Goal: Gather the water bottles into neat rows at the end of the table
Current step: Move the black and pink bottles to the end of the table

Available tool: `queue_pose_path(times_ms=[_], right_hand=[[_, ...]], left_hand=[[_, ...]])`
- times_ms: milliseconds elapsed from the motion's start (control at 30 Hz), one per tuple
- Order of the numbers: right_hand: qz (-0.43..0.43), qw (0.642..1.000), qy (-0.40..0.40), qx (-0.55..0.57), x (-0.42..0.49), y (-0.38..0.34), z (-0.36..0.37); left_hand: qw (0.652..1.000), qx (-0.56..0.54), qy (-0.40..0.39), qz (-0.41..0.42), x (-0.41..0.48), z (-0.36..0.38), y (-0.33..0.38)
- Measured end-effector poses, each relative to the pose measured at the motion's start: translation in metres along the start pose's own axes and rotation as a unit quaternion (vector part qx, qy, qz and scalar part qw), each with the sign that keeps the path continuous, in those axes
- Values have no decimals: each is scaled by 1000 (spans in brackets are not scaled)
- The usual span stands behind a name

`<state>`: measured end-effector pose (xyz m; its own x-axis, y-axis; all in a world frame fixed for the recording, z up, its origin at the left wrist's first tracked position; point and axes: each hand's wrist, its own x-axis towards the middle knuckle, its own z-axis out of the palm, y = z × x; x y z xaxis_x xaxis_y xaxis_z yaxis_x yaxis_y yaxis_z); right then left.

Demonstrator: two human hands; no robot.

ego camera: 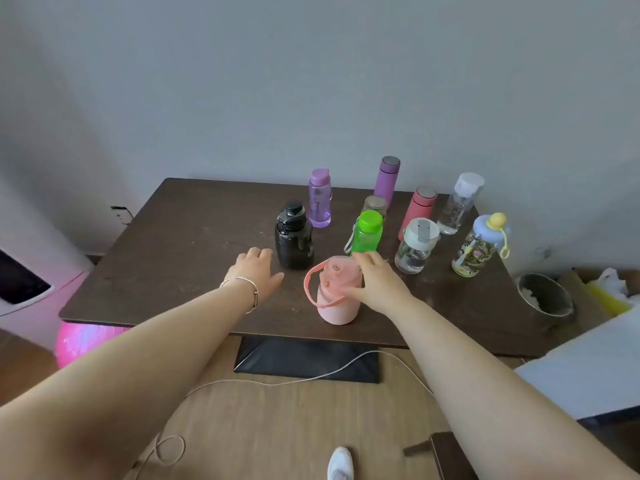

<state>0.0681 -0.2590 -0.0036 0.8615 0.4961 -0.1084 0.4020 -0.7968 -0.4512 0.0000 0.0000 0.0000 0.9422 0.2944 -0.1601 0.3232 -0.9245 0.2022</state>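
Several water bottles stand on a dark brown table (166,265). Nearest me is a squat pink bottle (336,303) with a carry loop. My right hand (379,284) wraps its right side and lid. Just behind that hand stands a green bottle (367,233). My left hand (254,271), fingers spread, hovers left of a black bottle (294,242) without touching it. Farther back are a clear purple bottle (319,199), a matte purple flask (387,180), a small brown-lidded jar (375,205), a coral flask (418,209), and clear bottles (415,249) (459,204) (479,245).
A grey wall runs behind the table's far edge. A round grey bin (543,297) and a white board (588,365) sit to the right. A pink ball (83,342) lies under the table's left corner. A cable (311,375) crosses the wooden floor.
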Motion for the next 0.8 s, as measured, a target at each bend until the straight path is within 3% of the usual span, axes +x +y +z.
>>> queue_pose_path(times_ms=[433, 800], right_hand=[[-4, 985, -8, 173, 36, 21, 42], [-6, 981, 23, 195, 36, 26, 47]], left_hand=[[980, -173, 68, -75, 73, 16, 25], [950, -295, 46, -95, 154, 21, 23]])
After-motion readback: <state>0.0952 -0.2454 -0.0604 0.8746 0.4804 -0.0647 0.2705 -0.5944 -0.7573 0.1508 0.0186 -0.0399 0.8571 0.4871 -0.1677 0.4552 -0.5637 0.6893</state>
